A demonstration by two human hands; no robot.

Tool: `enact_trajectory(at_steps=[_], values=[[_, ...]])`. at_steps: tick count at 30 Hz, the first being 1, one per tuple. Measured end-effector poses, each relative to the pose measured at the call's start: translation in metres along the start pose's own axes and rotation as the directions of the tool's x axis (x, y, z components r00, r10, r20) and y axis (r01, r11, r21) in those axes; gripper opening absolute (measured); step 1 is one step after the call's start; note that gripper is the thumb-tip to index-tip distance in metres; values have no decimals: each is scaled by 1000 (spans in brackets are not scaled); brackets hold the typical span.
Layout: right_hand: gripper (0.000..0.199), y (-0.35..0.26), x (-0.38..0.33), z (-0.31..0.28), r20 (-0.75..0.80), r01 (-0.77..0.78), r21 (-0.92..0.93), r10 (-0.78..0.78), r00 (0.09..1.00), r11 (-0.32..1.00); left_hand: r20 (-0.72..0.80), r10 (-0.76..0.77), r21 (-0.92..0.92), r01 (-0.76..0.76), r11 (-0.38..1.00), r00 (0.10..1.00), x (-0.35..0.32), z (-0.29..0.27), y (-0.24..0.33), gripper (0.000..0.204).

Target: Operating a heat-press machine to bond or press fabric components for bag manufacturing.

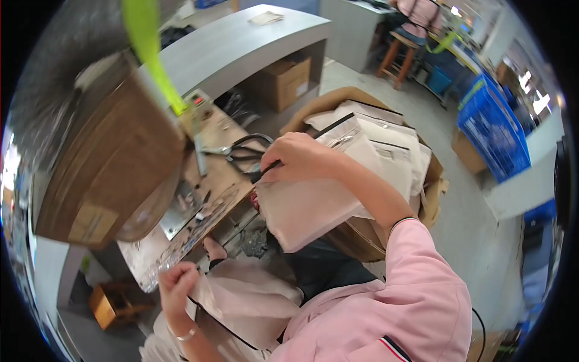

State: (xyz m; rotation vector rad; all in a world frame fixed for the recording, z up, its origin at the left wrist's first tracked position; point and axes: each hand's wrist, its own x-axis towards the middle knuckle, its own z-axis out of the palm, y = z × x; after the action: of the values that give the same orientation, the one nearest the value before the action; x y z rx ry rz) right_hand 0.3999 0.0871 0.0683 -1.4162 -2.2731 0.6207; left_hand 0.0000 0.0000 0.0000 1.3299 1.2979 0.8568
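My right hand (298,158) grips the top edge of a beige fabric pouch (304,208) with a dark zipper, holding it up beside the edge of a worn wooden workbench (214,181). My left hand (178,285) is closed on another beige fabric piece (247,301) with a dark trim, low by my lap. Black-handled scissors (244,154) lie on the bench just left of my right hand.
An open cardboard box (386,139) holds a stack of similar beige pouches at my right. A large brown machine body (102,169) looms left. A grey counter (241,42) with a cardboard box beneath stands behind. Blue crates (491,130) sit far right; another person sits on a stool (401,51).
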Motion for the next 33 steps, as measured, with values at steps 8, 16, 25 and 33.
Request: enact_trajectory(at_steps=[8, 16, 25, 33], values=[[52, 185, -97, 2, -614, -460, -387, 149, 775, 799, -56, 65, -243, -77, 967, 996, -38, 79, -39, 9], [82, 277, -249, 129, -716, -742, -401, 321, 619, 536, 69, -126, -168, 136, 976, 990, -43, 137, -46, 8], [70, 313, -368, 151, -747, -873, 139, 629, 217, 467, 68, -184, -177, 193, 965, 981, -41, 156, -65, 9], [58, 362, -387, 207, -714, -813, 538, 634, -299, 223, 106, -315, -188, 330, 925, 943, -43, 163, -75, 9]])
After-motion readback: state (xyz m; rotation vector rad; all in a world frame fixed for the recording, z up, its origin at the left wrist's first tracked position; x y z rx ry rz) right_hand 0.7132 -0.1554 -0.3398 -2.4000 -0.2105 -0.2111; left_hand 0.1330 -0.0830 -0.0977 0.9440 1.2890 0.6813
